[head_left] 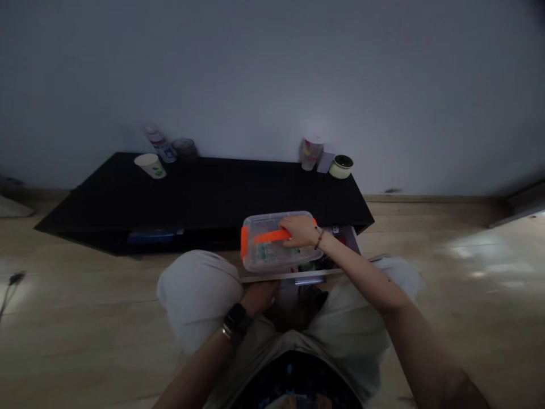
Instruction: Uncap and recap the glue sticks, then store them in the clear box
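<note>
A clear plastic storage box [255, 261] with orange latches is tilted over the pulled-out drawer [353, 241] of the black cabinet. My right hand [300, 231] is closed around its orange carry handle [270, 236]. Small greenish items show dimly through the box's wall. Below the drawer's front edge is my left hand [260, 296], touching or very near the drawer front; its fingers are hidden, so I cannot tell their grip. To the right of the box, several dark and coloured items [326, 261] lie inside the drawer, partly covered.
On the low black cabinet [238, 190] stand a paper cup [150, 166], a spray-type bottle [160, 145], a dark cup [185, 149], a patterned clear cup [311, 153] and a cream pot [341, 167]. The wall rises behind. My knees flank the drawer. A cable [12, 284] lies at left.
</note>
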{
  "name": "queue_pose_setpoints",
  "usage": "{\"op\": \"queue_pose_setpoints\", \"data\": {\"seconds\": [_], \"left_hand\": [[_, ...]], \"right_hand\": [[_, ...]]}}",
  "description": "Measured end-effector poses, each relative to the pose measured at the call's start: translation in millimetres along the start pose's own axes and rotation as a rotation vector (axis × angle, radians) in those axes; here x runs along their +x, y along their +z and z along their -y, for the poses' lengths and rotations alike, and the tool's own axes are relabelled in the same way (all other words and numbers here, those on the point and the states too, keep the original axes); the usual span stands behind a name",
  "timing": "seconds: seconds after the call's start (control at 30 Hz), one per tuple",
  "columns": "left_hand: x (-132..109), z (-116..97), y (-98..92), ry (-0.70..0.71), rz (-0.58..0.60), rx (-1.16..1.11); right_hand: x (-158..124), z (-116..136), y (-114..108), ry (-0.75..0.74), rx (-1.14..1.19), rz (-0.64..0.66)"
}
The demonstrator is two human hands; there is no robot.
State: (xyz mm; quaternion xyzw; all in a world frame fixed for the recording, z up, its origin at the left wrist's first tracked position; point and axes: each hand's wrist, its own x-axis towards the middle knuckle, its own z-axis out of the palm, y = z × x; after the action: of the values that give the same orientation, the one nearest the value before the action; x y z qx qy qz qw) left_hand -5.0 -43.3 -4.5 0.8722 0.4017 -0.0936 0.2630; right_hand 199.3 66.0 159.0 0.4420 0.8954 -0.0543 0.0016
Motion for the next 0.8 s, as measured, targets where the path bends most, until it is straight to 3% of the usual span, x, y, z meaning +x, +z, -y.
{"op": "queue_pose_setpoints", "data": {"seconds": [0.23,0.4,0.57,0.8], "left_hand": [[21.8,-1.4,-25.1,-0.099,-0.048,0.074],[36.4,5.3,-53.6,-0.137,-0.115,0.053],[33.9,32.4,-100.0,-0.116,-0.208,-0.046],[28.3,85.7,-176.2,-0.188,-0.692,-0.474]], "right_hand": [[-1.7,-1.5,-61.5,-0.08,-0.064,-0.249],[1.9,-11.5,-82.4,0.059,-0.043,-0.334],[19.5,-38.0,-75.6,0.175,0.016,-0.363],[66.1,-72.5,-39.6,0.223,0.069,-0.353]]}}
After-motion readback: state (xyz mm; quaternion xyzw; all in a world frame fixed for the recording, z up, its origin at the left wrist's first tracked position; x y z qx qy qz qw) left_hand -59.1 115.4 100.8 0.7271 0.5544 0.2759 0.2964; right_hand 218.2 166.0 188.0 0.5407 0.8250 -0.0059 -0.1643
